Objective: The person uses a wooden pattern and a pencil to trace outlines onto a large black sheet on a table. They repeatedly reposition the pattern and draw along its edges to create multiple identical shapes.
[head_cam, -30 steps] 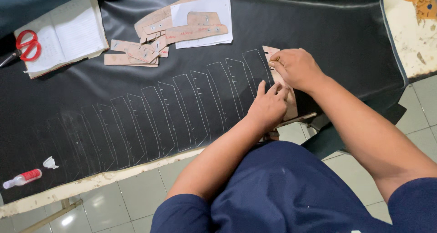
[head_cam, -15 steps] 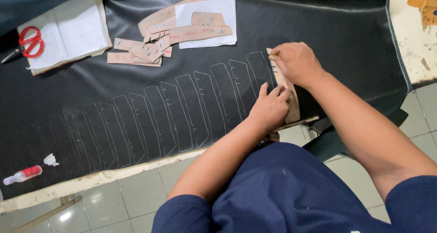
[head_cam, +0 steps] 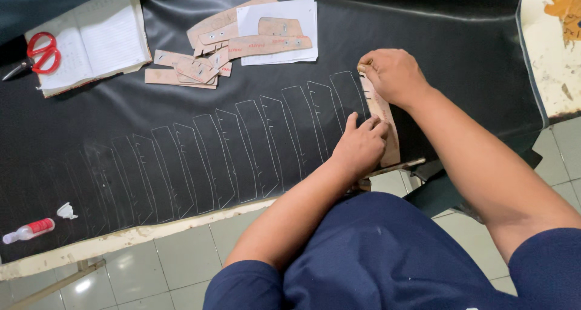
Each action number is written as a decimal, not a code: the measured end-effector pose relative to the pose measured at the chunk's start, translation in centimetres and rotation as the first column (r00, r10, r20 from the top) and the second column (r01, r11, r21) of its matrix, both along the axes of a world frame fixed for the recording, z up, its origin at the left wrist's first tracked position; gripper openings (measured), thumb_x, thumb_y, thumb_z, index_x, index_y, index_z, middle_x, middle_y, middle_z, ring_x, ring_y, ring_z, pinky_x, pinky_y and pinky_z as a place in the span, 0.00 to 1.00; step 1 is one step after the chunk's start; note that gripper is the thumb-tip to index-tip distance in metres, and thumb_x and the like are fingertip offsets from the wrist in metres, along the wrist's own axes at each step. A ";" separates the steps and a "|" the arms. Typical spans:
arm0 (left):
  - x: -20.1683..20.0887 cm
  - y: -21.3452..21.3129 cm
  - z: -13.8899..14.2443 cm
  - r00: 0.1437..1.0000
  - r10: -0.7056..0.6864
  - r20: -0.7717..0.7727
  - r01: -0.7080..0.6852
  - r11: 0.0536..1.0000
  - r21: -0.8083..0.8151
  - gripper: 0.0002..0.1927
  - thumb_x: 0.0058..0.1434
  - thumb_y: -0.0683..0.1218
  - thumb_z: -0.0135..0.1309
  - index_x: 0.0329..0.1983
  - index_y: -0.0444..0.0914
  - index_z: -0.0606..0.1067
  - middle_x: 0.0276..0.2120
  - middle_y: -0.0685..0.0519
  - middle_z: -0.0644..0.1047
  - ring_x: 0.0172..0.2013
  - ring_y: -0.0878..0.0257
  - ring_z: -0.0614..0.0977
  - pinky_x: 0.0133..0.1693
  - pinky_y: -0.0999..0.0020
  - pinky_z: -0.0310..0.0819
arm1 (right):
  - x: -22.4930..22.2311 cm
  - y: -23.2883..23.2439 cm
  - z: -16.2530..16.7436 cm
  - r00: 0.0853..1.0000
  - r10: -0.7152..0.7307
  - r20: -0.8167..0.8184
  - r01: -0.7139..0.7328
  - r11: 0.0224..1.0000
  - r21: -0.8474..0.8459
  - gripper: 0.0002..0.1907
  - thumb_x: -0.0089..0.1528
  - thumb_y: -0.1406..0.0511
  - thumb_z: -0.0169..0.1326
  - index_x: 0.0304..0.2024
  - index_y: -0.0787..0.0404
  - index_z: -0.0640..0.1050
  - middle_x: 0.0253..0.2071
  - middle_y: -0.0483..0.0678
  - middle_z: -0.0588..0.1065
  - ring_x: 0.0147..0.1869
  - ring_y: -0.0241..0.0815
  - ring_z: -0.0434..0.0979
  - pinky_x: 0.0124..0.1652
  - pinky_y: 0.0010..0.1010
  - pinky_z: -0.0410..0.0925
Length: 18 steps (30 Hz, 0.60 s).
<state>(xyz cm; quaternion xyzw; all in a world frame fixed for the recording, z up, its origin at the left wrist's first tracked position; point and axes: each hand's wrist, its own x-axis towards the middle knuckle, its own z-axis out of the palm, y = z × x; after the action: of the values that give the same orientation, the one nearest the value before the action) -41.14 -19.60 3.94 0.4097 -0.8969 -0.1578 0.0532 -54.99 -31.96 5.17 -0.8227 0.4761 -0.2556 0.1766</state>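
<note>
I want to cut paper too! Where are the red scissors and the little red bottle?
red scissors (head_cam: 42,51): head view, on the red handle loops.
little red bottle (head_cam: 30,230): head view, on its red-wrapped body.

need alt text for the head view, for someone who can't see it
A left hand pins a cardboard template on black leather while the right hand works at its top end. A row of traced outlines runs to the left; scissors lie on a notebook.

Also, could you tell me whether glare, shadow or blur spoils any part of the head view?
Head view: sharp throughout; soft sheen streaks the black sheet along its far edge, yet the traced outlines read clearly; floor tiles reflect light; slight wide-angle bending at the edges; both hands, left hand and right hand, show no motion blur.
</note>
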 end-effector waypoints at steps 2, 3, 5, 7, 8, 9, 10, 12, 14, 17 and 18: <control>0.0 0.0 0.0 1.000 0.012 -0.012 -0.012 1.000 0.025 0.12 0.59 0.43 0.51 0.42 0.39 0.82 0.55 0.53 0.74 0.66 0.55 0.70 0.65 0.34 0.54 | 0.3 -0.3 -0.1 1.000 0.002 -0.012 -0.003 0.999 -0.049 0.09 0.68 0.62 0.57 0.40 0.61 0.83 0.39 0.51 0.81 0.43 0.52 0.82 0.46 0.42 0.72; 0.0 0.0 -0.1 1.000 0.011 -0.007 -0.011 0.999 0.034 0.13 0.59 0.43 0.51 0.43 0.39 0.82 0.55 0.53 0.73 0.66 0.55 0.70 0.65 0.34 0.54 | 0.4 -0.4 -0.2 1.000 -0.001 -0.025 -0.001 0.997 -0.078 0.08 0.68 0.63 0.57 0.40 0.61 0.83 0.38 0.51 0.81 0.43 0.52 0.82 0.47 0.43 0.72; 0.0 0.0 -0.1 1.000 0.010 0.003 -0.011 0.999 0.048 0.13 0.59 0.43 0.51 0.43 0.39 0.82 0.55 0.53 0.73 0.66 0.55 0.70 0.65 0.35 0.54 | 0.3 -0.6 -0.3 1.000 -0.011 -0.019 0.009 0.997 -0.078 0.08 0.68 0.63 0.57 0.40 0.61 0.83 0.39 0.51 0.81 0.43 0.53 0.82 0.47 0.43 0.72; 0.0 0.0 0.0 1.000 0.022 -0.015 -0.022 0.999 0.042 0.13 0.59 0.43 0.50 0.43 0.39 0.82 0.56 0.53 0.73 0.66 0.55 0.70 0.65 0.34 0.53 | 0.0 -0.6 -0.3 1.000 -0.024 0.018 0.024 1.000 -0.014 0.08 0.68 0.63 0.57 0.41 0.61 0.83 0.40 0.52 0.81 0.43 0.54 0.81 0.45 0.42 0.72; 0.0 0.0 0.0 0.999 0.027 -0.025 -0.026 0.999 0.040 0.13 0.59 0.42 0.50 0.43 0.39 0.82 0.56 0.53 0.73 0.66 0.55 0.70 0.65 0.33 0.53 | -0.3 -0.5 -0.3 0.999 -0.039 0.003 0.039 0.999 -0.003 0.08 0.68 0.63 0.57 0.41 0.61 0.83 0.40 0.52 0.81 0.43 0.54 0.81 0.45 0.42 0.72; 0.1 0.0 0.0 0.999 0.026 -0.027 -0.025 0.999 0.032 0.13 0.58 0.42 0.50 0.43 0.39 0.82 0.57 0.53 0.73 0.66 0.55 0.70 0.65 0.33 0.53 | -0.7 -0.4 -0.3 0.998 -0.054 -0.013 0.054 0.999 0.007 0.08 0.68 0.63 0.57 0.41 0.61 0.83 0.40 0.53 0.81 0.43 0.54 0.81 0.45 0.42 0.72; 0.2 0.1 0.0 0.999 0.023 -0.028 -0.022 0.999 0.024 0.13 0.58 0.42 0.50 0.42 0.39 0.82 0.58 0.53 0.73 0.66 0.55 0.70 0.65 0.32 0.53 | -1.2 -0.1 -0.3 0.997 -0.070 -0.028 0.071 0.997 0.016 0.08 0.68 0.63 0.57 0.41 0.61 0.83 0.39 0.53 0.80 0.43 0.55 0.81 0.45 0.42 0.72; 0.3 0.1 -0.1 1.000 0.016 -0.023 -0.016 1.000 0.025 0.13 0.58 0.42 0.50 0.42 0.39 0.83 0.59 0.52 0.73 0.66 0.55 0.70 0.65 0.32 0.52 | -2.3 0.7 -0.1 0.996 -0.080 -0.050 0.080 0.997 -0.013 0.08 0.69 0.63 0.57 0.41 0.61 0.83 0.39 0.53 0.80 0.43 0.55 0.81 0.45 0.43 0.72; 0.3 0.2 -0.2 1.000 0.004 -0.012 -0.003 0.999 0.047 0.13 0.58 0.42 0.50 0.42 0.39 0.83 0.60 0.52 0.73 0.66 0.55 0.70 0.65 0.31 0.51 | -3.0 1.3 0.0 0.995 -0.090 -0.049 0.088 0.995 -0.039 0.08 0.69 0.63 0.57 0.41 0.61 0.83 0.39 0.53 0.80 0.44 0.55 0.81 0.46 0.43 0.72; -0.3 0.4 -0.6 1.000 0.016 -0.027 -0.016 1.000 0.001 0.13 0.59 0.43 0.49 0.43 0.39 0.82 0.61 0.51 0.73 0.66 0.55 0.70 0.66 0.31 0.50 | -3.9 2.3 0.1 0.993 -0.113 -0.021 0.112 0.993 -0.042 0.08 0.69 0.64 0.57 0.42 0.61 0.83 0.39 0.53 0.80 0.44 0.55 0.80 0.46 0.43 0.72; -0.4 0.5 -0.7 0.999 0.022 -0.035 -0.023 1.000 -0.016 0.14 0.59 0.42 0.49 0.44 0.39 0.82 0.61 0.52 0.73 0.66 0.55 0.70 0.66 0.30 0.49 | -4.1 2.7 0.0 0.992 -0.123 -0.015 0.123 0.992 -0.026 0.08 0.68 0.64 0.57 0.42 0.61 0.83 0.39 0.53 0.80 0.44 0.55 0.80 0.46 0.43 0.72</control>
<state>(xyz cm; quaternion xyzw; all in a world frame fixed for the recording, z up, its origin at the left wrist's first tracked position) -41.55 -19.10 3.22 0.4164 -0.8925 -0.1568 0.0741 -59.11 -29.31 5.21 -0.7960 0.5242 -0.2650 0.1462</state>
